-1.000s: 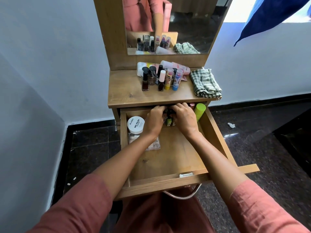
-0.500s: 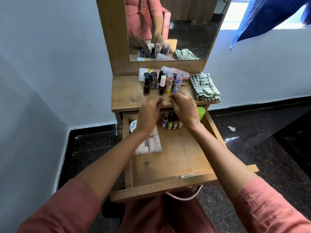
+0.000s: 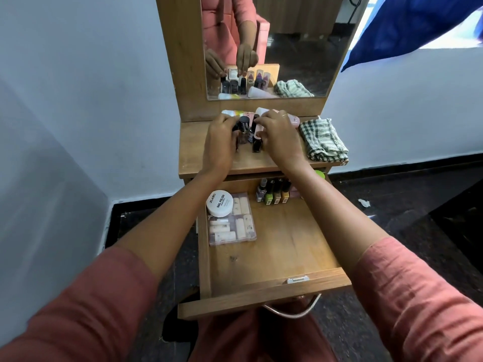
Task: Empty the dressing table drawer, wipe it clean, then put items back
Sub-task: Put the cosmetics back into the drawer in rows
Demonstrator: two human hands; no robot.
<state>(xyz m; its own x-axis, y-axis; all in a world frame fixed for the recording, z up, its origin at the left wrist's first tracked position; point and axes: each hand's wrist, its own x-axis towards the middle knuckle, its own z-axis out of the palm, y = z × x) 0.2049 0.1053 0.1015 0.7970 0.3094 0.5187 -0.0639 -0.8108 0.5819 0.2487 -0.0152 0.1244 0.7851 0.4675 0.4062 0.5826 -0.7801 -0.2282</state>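
The wooden drawer [image 3: 264, 296] stands pulled out below the dressing table top [image 3: 198, 155]. At its back stands a row of nail polish bottles [image 3: 274, 193]. On its left are a white nail polish jar [image 3: 219, 203] and a clear box of small tubes [image 3: 231, 227]. Both hands are up on the table top, at a cluster of small bottles [image 3: 247, 131]. My left hand [image 3: 222, 145] curls round a black-capped bottle on the left of the cluster. My right hand [image 3: 281, 138] pinches a pink-capped dark bottle [image 3: 257, 142]. Other bottles are hidden behind my hands.
A folded checked cloth [image 3: 322, 138] lies on the right of the table top. Tubes [image 3: 294, 120] lie along its back edge under the mirror [image 3: 287, 48]. A green cap [image 3: 320, 174] shows at the drawer's back right corner. Walls stand close on both sides, and the floor is dark.
Both hands left the bottles at the back of the drawer, rose over the table edge and reached the bottle cluster on top. The camera tilted down slightly.
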